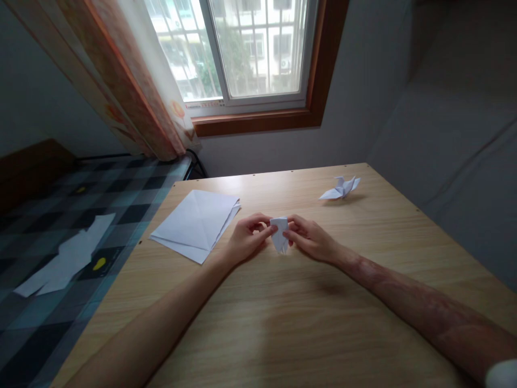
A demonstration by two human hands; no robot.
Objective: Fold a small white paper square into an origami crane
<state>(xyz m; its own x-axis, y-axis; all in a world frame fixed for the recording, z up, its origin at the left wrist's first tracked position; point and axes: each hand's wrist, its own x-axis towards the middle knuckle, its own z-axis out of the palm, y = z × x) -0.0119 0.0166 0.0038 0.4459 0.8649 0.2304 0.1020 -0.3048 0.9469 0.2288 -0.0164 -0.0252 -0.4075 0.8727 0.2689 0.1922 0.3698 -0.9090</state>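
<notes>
A small folded piece of white paper [279, 237] is held up over the middle of the wooden table [258, 312]. It has a flat top edge and narrows to several points at the bottom. My left hand [251, 233] pinches its left side, thumb on the near face. On the opposite side my right hand [307, 236] pinches it the same way. The fingers behind the paper are partly hidden. To the right, toward the far edge, a finished paper crane [342, 188] stands with its wings spread.
A stack of creased white paper squares [194, 223] lies on the table's left. Beyond the left edge, white paper pieces [68, 261] rest on a checked bed [133, 183]. A curtain [133, 81] hangs beside the barred window [258, 48] behind the table.
</notes>
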